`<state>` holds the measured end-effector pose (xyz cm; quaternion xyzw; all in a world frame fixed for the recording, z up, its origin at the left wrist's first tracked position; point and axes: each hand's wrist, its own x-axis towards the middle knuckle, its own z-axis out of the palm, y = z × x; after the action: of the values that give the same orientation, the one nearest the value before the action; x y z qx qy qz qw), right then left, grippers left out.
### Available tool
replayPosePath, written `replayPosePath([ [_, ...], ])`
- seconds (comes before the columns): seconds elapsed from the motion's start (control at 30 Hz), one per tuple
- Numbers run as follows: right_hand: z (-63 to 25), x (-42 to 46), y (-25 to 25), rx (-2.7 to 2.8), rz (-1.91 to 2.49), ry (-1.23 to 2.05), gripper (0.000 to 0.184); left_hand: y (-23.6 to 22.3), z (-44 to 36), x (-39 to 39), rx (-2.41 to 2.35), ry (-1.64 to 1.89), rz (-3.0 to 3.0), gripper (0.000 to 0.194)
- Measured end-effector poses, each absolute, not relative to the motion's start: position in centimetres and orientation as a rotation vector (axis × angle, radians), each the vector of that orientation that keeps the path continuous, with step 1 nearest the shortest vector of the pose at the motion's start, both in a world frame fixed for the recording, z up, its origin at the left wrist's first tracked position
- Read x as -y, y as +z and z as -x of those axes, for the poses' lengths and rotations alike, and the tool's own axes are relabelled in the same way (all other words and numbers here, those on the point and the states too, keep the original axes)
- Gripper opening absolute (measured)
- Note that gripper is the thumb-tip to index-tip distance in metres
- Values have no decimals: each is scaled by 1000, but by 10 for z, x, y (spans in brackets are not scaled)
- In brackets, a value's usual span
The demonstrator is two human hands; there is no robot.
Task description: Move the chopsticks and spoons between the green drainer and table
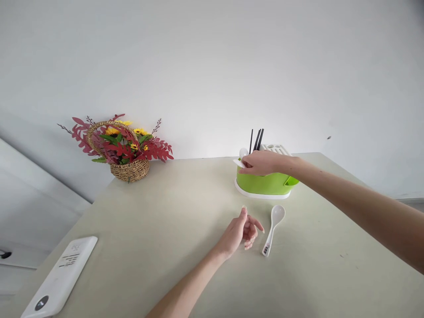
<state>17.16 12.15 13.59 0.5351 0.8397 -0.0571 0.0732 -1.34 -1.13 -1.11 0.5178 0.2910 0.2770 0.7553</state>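
My right hand [261, 162] reaches over the front of a green cutlery holder [265, 184] with a white base. Its fingers are closed on a white utensil [239, 163], whose pale tip pokes out to the left; the rest is hidden by the hand. Just behind it, the rounded bowl of a white spoon [243, 152] shows at the holder's left end. Several black chopsticks [257, 139] stand upright in the holder. Lower down, my left hand [240, 232] hovers with loosely curled fingers apart, holding nothing. Right beside it, another white spoon [274, 227] lies on the table, bowl pointing away.
A wicker basket [130, 171] of red leaves and yellow flowers stands at the table's back left. Along the left edge lies a long white box [61, 278] with dark markings. The pale table [159, 221] meets a white wall [205, 79] behind.
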Motion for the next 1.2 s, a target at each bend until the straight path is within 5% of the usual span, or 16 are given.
replayPosePath([
  [0.53,-165,-94,145,-2539,-1760,-123,25,-5,14,13,-646,589,-1156,78],
  [1.2,-233,9,93,-3002,-1668,-317,33,-8,14,12,-652,560,-1184,74],
])
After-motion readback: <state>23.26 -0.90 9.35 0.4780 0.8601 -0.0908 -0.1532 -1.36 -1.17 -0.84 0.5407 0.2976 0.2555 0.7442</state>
